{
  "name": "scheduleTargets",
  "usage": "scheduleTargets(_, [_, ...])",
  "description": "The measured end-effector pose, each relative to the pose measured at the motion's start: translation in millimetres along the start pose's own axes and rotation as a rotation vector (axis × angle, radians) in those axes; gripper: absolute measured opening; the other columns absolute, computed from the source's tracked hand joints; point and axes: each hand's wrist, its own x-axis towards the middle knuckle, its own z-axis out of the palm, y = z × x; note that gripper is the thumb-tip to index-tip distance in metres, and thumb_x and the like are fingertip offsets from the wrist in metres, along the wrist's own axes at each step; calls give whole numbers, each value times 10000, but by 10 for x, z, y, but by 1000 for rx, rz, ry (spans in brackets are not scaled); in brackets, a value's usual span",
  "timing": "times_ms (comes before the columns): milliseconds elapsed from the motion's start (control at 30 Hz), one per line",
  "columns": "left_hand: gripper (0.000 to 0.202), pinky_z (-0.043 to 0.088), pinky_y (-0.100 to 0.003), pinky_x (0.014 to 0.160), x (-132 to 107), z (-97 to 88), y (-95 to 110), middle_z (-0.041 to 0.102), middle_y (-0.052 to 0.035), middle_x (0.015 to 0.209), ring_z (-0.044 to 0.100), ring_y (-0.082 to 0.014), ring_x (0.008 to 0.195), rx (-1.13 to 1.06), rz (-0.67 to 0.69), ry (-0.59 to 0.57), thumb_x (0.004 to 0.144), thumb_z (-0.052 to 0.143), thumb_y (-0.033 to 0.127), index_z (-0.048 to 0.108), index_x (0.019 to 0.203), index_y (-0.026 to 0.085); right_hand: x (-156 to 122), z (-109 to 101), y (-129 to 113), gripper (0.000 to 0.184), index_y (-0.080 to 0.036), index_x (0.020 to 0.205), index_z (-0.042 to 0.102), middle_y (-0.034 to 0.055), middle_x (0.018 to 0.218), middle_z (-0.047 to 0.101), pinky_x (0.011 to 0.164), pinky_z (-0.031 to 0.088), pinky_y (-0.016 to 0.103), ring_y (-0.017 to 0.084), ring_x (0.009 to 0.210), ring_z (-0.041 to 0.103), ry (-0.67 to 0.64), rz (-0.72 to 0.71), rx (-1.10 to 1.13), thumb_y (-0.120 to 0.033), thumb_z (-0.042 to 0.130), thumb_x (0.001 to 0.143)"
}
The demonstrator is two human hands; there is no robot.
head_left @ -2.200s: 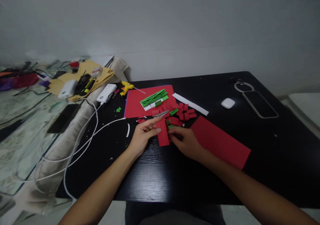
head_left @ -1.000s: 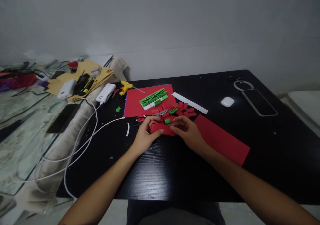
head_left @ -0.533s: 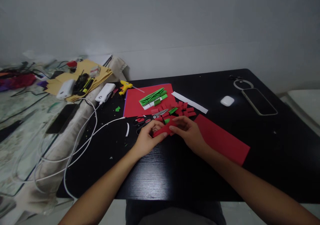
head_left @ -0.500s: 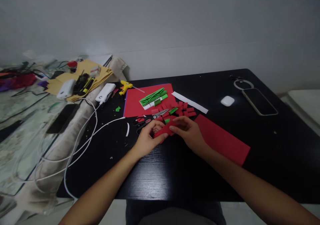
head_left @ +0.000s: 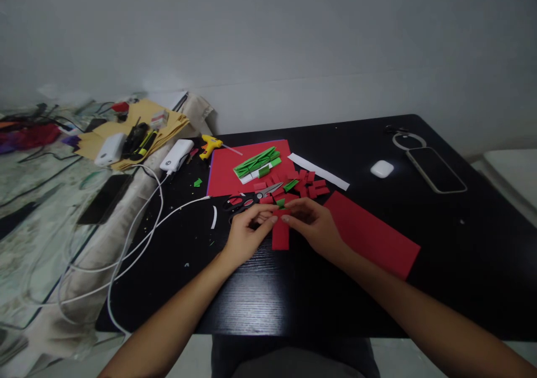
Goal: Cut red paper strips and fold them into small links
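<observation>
A red paper strip (head_left: 281,235) is pinched between my two hands, its lower end hanging toward me. My left hand (head_left: 250,230) grips its left side with the thumb in front. On the other side, my right hand (head_left: 314,224) holds its upper edge between thumb and fingers. Just beyond them lie black-handled scissors (head_left: 268,190), blades partly apart, among several small folded red paper pieces (head_left: 308,182). A small green paper piece (head_left: 291,185) lies there too. To the right, a large red paper sheet (head_left: 371,232) is partly covered by my right forearm.
Folded green paper (head_left: 258,162) rests on a red sheet (head_left: 222,171) at the back. Nearby are a yellow glue gun (head_left: 210,146), a white strip (head_left: 319,171) and a white power bank (head_left: 177,155) with a cable. A phone (head_left: 436,170) and white case (head_left: 381,169) lie right.
The red strip has turned from slanting across my fingers to hanging straight down toward me. Both thumbs have shifted to its upper part. Other things on the table stay put.
</observation>
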Motion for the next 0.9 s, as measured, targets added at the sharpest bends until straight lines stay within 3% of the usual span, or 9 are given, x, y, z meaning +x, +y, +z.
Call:
scheduleTargets(333, [213,526,-235,689,16,-2,1,703,-23,818,645,-115,708,-34,-17,29,844,746,257,715,1038,175,-5,12,-11,176,-237,910,756,17,884,778,855,597,362,198,857,740,41,-18,15,-296,815,755])
scheduleTargets(533, [171,497,-228,641,23,-5,23,686,-9,746,615,-105,651,-65,-58,32,832,757,263,723,972,170,-18,16,-38,262,-229,989,722,21,873,773,822,601,349,198,844,742,53,2,15,-300,815,755])
scheduleTargets(667, [146,495,-239,642,17,6,39,677,-10,713,615,-114,647,-52,-82,27,826,764,281,711,885,157,-13,11,-39,200,-213,888,709,31,888,764,841,592,344,200,864,736,68,-5,16,-312,814,750])
scheduleTargets(900, [191,526,-249,651,19,18,43,691,-16,741,638,-124,663,-66,-83,9,807,784,303,704,906,161,-16,7,-36,157,-228,864,751,35,879,780,828,595,377,220,843,738,14,3,-20,-341,798,766])
